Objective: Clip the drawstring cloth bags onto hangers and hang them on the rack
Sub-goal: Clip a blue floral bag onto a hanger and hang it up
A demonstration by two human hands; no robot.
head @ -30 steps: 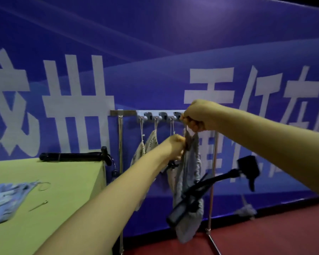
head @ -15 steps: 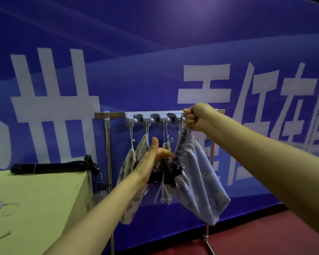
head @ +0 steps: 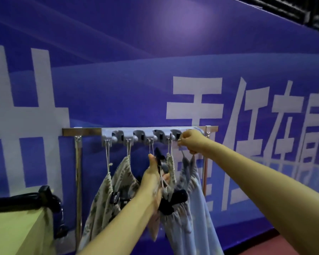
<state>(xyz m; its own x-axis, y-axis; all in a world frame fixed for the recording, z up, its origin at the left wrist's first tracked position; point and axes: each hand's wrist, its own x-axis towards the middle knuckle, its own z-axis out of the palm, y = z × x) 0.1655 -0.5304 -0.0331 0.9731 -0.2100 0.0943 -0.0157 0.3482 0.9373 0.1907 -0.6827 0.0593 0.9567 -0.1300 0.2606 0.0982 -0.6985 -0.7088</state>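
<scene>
A metal rack (head: pixel 81 131) stands before the blue wall and carries a grey hook strip (head: pixel 109 134). Two leaf-patterned drawstring bags (head: pixel 99 199) hang by their cords from the left hooks, and a third cord hangs further right. My right hand (head: pixel 191 142) pinches the drawstring of a light blue bag (head: pixel 197 208) at the rightmost hook, and the bag hangs straight down below it. My left hand (head: pixel 154 181) grips a black clip hanger (head: pixel 173 199) whose clips bite the blue bag's gathered rim. The hanger's upper part (head: pixel 159 157) rises beside my thumb.
A green table (head: pixel 17 232) fills the lower left, with a black padded bar (head: pixel 17 199) along its far edge. The rack's left upright (head: pixel 78 181) stands just beyond the table's corner. Red floor (head: pixel 306 248) shows at lower right.
The view has drawn closer to the rack. The blue bag has swung from a slant to hanging straight down. My left hand has closed round the black hanger; my right hand stays at the rightmost hook.
</scene>
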